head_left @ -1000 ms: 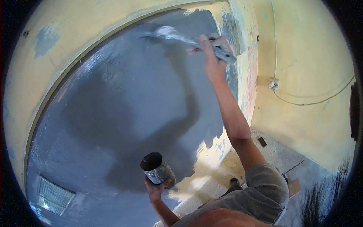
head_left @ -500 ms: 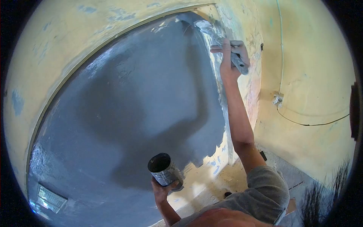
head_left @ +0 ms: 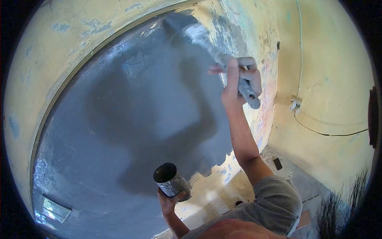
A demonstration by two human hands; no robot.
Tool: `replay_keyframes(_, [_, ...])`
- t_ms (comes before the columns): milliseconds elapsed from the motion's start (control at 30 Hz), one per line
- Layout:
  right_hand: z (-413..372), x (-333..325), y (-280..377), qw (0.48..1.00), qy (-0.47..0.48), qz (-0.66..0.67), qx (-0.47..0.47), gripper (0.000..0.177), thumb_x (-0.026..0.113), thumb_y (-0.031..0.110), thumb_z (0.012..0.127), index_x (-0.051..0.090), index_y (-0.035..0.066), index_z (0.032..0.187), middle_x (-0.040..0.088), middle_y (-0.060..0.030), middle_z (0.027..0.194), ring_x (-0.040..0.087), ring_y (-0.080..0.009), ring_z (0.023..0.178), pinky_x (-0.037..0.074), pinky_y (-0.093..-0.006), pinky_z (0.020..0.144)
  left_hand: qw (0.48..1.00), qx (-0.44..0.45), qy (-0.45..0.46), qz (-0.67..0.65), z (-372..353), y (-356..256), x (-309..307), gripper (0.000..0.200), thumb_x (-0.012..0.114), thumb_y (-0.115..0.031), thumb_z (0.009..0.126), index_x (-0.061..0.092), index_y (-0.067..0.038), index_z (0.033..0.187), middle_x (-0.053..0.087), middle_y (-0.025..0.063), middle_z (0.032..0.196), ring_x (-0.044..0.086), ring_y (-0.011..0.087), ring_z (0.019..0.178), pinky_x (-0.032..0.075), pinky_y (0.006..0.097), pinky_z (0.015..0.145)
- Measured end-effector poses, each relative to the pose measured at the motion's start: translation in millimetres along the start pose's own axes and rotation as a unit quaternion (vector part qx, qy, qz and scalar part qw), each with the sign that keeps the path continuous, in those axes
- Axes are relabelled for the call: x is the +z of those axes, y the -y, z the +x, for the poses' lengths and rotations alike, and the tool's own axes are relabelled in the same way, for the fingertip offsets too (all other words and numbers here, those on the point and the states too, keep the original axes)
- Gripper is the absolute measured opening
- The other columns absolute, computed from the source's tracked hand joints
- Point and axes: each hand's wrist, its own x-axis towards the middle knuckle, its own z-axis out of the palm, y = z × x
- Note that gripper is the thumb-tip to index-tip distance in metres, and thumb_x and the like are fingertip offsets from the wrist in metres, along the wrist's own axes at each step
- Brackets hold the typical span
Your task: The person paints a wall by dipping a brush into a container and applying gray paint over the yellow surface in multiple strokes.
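My right hand (head_left: 242, 77) is closed round the handle of a paint-smeared paintbrush (head_left: 213, 51), whose bristle end points up and left at the upper right of a dark grey painted panel (head_left: 171, 95). The bristles are smeared by motion. Low in the view, my left hand (head_left: 169, 201) grips a paint-stained can (head_left: 173, 183) from beneath, its open mouth tilted toward me and dark inside. Grey paint covers most of the panel, with a ragged edge at its lower right where pale yellow surface shows.
A raised border (head_left: 65, 79) curves round the panel's left and top. To the right, a yellow wall (head_left: 318, 79) carries a cable (head_left: 301, 51) running down to a small outlet box (head_left: 295, 104). A dark rectangular object (head_left: 277, 163) lies on the dusty floor (head_left: 294, 175).
My right hand with the paintbrush has come down, its bristle end shifting left across the panel. The can in my left hand has stayed almost in place. The view has tilted slightly.
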Motion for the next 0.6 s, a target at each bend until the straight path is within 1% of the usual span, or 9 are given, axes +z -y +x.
replay_keyframes(67, [5.9, 2.5, -14.5, 0.999, -0.020, -0.039, -0.012, 0.022, 0.055, 0.001, 0.090, 0.038, -0.001, 0.077, 0.054, -0.0159, 0.081, 0.067, -0.0247, 0.060, 0.057, -0.0311, 0.047, 1.000, 0.004, -0.016, 0.012, -1.9, -2.6, -2.0, 0.084, 0.089, -0.014, 0.044, 0.050, 0.000, 0.117, 0.062, 0.0098, 0.104, 0.060, 0.0225, 0.091, 0.049, 0.0356, 0.082])
replay_keyframes(133, [9.7, 13.5, -25.3, 0.997, -0.027, -0.074, -0.010, 0.025, 0.058, -0.002, 0.088, 0.038, 0.002, 0.073, 0.053, -0.0141, 0.076, 0.068, -0.0214, 0.063, 0.053, -0.0250, 0.046, 1.000, -0.007, -0.014, 0.018, 0.2, 2.3, -10.4, 0.085, 0.090, -0.015, 0.044, 0.050, 0.000, 0.117, 0.062, 0.0098, 0.104, 0.060, 0.0227, 0.092, 0.049, 0.0357, 0.082])
replay_keyframes(167, [5.8, 24.0, -21.6, 0.996, -0.022, -0.042, 0.081, 0.024, 0.058, -0.001, 0.088, 0.040, 0.002, 0.072, 0.053, -0.0140, 0.075, 0.069, -0.0213, 0.064, 0.052, -0.0246, 0.046, 0.999, -0.017, -0.014, 0.024, 0.2, 4.4, -14.1, 0.086, 0.090, -0.015, 0.043, 0.050, 0.000, 0.118, 0.062, 0.0097, 0.104, 0.060, 0.0229, 0.092, 0.049, 0.0359, 0.083])
replay_keyframes(267, [-20.4, 33.7, -10.2, 0.999, 0.027, -0.009, 0.030, 0.022, 0.057, 0.000, 0.089, 0.042, 0.001, 0.073, 0.054, -0.0144, 0.076, 0.069, -0.0217, 0.064, 0.051, -0.0246, 0.045, 0.999, -0.017, -0.014, 0.031, 1.6, 6.4, -21.9, 0.089, 0.090, -0.017, 0.043, 0.048, 0.001, 0.120, 0.060, 0.0097, 0.106, 0.059, 0.0237, 0.094, 0.049, 0.0364, 0.083])
replay_keyframes(367, [-22.2, 31.2, 8.3, 0.995, 0.028, 0.074, 0.054, 0.024, 0.056, 0.001, 0.090, 0.039, 0.001, 0.072, 0.054, -0.0156, 0.078, 0.068, -0.0254, 0.063, 0.054, -0.0286, 0.047, 0.999, 0.010, 0.025, 0.042, 10.4, 16.0, -35.0, 0.094, 0.091, -0.019, 0.042, 0.046, 0.001, 0.122, 0.059, 0.0107, 0.110, 0.058, 0.0243, 0.097, 0.048, 0.0366, 0.085])
replay_keyframes(433, [-20.3, 25.9, 3.4, 0.990, 0.025, 0.114, 0.080, 0.026, 0.054, 0.001, 0.090, 0.036, 0.000, 0.072, 0.053, -0.0162, 0.079, 0.067, -0.0287, 0.060, 0.058, -0.0321, 0.049, 0.999, -0.015, 0.036, 0.035, 8.1, 2.9, -36.9, 0.096, 0.091, -0.020, 0.042, 0.044, 0.002, 0.123, 0.058, 0.0113, 0.112, 0.057, 0.0249, 0.099, 0.047, 0.0368, 0.086])
replay_keyframes(500, [-8.6, 17.9, -25.5, 0.998, -0.007, -0.021, 0.052, 0.027, 0.055, 0.001, 0.090, 0.036, -0.001, 0.070, 0.054, -0.0174, 0.080, 0.067, -0.0283, 0.061, 0.061, -0.0361, 0.052, 0.998, -0.043, 0.047, 0.026, 3.4, 3.5, -43.0, 0.098, 0.091, -0.021, 0.041, 0.043, 0.002, 0.123, 0.056, 0.0119, 0.115, 0.056, 0.0255, 0.101, 0.046, 0.0371, 0.088])
replay_keyframes(567, [0.2, 12.5, -35.2, 0.998, -0.045, -0.014, 0.044, 0.027, 0.055, 0.001, 0.090, 0.037, -0.002, 0.069, 0.055, -0.0170, 0.080, 0.067, -0.0272, 0.063, 0.060, -0.0344, 0.052, 0.992, -0.033, -0.080, 0.095, -3.9, 21.8, -54.9, 0.096, 0.092, -0.022, 0.040, 0.045, 0.002, 0.121, 0.057, 0.0122, 0.113, 0.056, 0.0259, 0.100, 0.046, 0.0376, 0.087])
replay_keyframes(600, [2.3, 13.5, -37.1, 0.996, -0.086, -0.003, 0.035, 0.028, 0.056, 0.001, 0.089, 0.038, -0.002, 0.069, 0.056, -0.0167, 0.079, 0.067, -0.0262, 0.064, 0.058, -0.0328, 0.052, 0.992, -0.031, -0.081, 0.092, -4.4, 24.2, -57.3, 0.096, 0.092, -0.022, 0.040, 0.045, 0.002, 0.121, 0.057, 0.0122, 0.113, 0.056, 0.0259, 0.100, 0.046, 0.0376, 0.087])
